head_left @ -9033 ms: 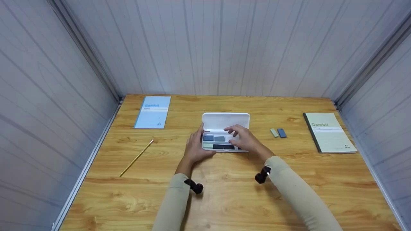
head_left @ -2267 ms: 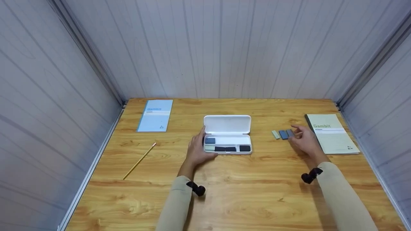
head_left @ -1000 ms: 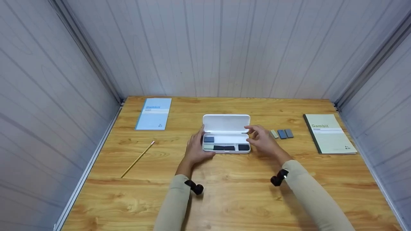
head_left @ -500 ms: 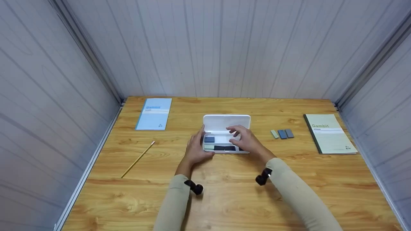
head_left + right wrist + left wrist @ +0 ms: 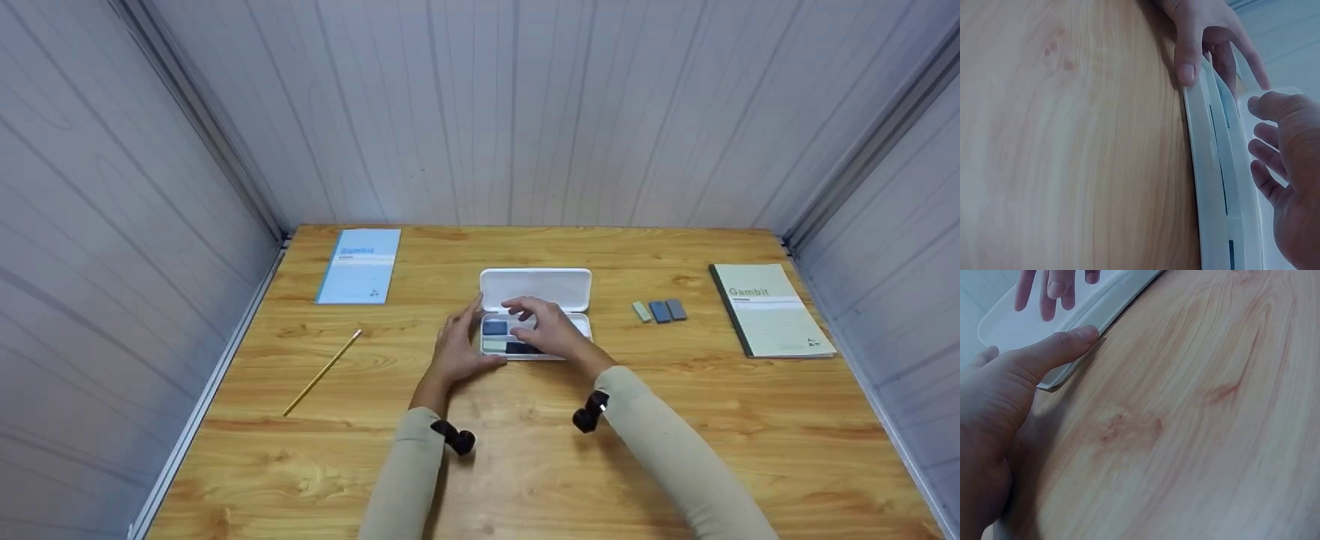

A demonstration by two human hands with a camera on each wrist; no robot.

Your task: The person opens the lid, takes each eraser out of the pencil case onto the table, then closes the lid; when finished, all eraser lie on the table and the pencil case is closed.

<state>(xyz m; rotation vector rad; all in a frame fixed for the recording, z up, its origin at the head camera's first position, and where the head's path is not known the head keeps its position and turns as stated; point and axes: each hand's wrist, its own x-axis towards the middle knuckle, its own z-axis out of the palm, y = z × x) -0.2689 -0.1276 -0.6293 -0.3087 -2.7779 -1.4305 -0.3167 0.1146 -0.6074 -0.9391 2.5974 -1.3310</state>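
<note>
A white pencil case (image 5: 581, 321) lies with its lid (image 5: 536, 285) up. My left hand (image 5: 457, 349) grips its left end, thumb along the front edge, fingers at the side. Over the case hovers my right hand (image 5: 551, 330), thumb and fingers spread apart and nothing held between them. Just left of its fingertips, a blue eraser (image 5: 495, 328) sits in the back compartment. The front row shows a pale green eraser (image 5: 494, 346) and black blocks (image 5: 521, 348); my right hand hides the rest. In the right wrist view, the right fingers (image 5: 1266, 154) are loosely bent.
Right of the case, a pale green eraser (image 5: 641, 311), a blue one (image 5: 660, 311) and a grey one (image 5: 676, 310) lie in a row. A cream notebook (image 5: 772, 315) is farther right. On the left are a light blue notebook (image 5: 360, 268) and a yellow pencil (image 5: 322, 373).
The grey eraser went from the case to the row on the right. My right hand then came back left over the case, which has shifted slightly right. My left hand stays at its end.
</note>
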